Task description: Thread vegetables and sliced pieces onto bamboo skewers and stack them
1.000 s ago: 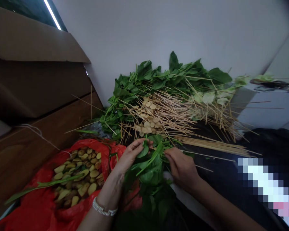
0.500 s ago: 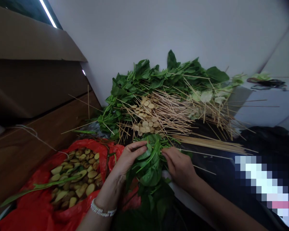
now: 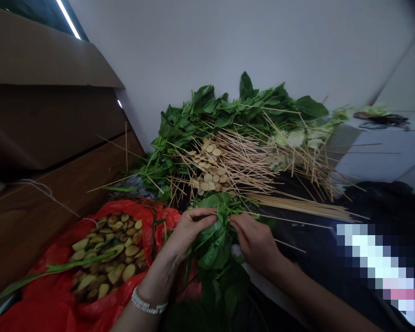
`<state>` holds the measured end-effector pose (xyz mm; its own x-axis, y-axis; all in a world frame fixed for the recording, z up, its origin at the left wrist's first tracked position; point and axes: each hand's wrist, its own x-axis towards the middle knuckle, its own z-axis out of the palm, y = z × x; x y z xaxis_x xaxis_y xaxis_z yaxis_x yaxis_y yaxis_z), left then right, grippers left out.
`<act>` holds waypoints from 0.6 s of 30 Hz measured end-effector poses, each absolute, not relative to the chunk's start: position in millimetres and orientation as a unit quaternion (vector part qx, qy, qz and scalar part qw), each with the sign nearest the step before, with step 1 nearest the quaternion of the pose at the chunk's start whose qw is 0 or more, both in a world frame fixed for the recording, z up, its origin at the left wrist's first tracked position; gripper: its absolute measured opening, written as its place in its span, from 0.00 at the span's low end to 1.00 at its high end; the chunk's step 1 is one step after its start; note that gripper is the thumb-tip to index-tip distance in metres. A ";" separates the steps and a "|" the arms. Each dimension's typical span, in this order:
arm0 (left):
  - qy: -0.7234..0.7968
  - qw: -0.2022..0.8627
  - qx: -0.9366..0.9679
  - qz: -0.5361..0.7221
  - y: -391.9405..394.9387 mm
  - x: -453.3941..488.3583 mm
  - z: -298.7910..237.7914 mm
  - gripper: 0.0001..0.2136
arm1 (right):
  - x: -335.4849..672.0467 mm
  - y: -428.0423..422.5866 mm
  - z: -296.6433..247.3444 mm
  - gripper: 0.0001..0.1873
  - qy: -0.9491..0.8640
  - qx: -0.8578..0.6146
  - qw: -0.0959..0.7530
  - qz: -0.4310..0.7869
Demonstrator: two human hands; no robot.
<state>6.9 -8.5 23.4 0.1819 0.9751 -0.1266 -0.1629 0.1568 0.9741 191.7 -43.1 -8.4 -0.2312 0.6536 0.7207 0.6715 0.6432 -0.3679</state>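
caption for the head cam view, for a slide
Left hand and right hand grip leafy greens beside wooden skewers and a red bag of yellowish slices

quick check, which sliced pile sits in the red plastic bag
The oval golden-brown slices, inside the red bag; the round pale slices lie on thin wooden skewers instead.

Prob. sliced tubers in plastic bag L of leafy bunch, skewers on greens behind.
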 end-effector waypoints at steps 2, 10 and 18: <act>0.444 0.615 0.462 0.459 -8.9 7.1 22.9 0.13 | 191.4 -43.3 -8.2 0.11 -0.784 -0.421 0.456 -0.005; 0.422 0.622 0.470 0.464 -10.4 6.4 25.6 0.19 | 190.6 -44.2 -5.5 0.11 -0.781 -0.423 0.460 -0.015; 0.439 0.572 0.493 0.487 -7.1 5.1 21.6 0.14 | 191.6 -43.6 -6.4 0.11 -0.781 -0.425 0.457 -0.005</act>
<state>5.1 -7.1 21.6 0.1407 0.9898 -0.0232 -0.1242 0.0409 0.9914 191.6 -43.6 -6.4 -0.2206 0.6591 0.7189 0.6681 0.6391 -0.3810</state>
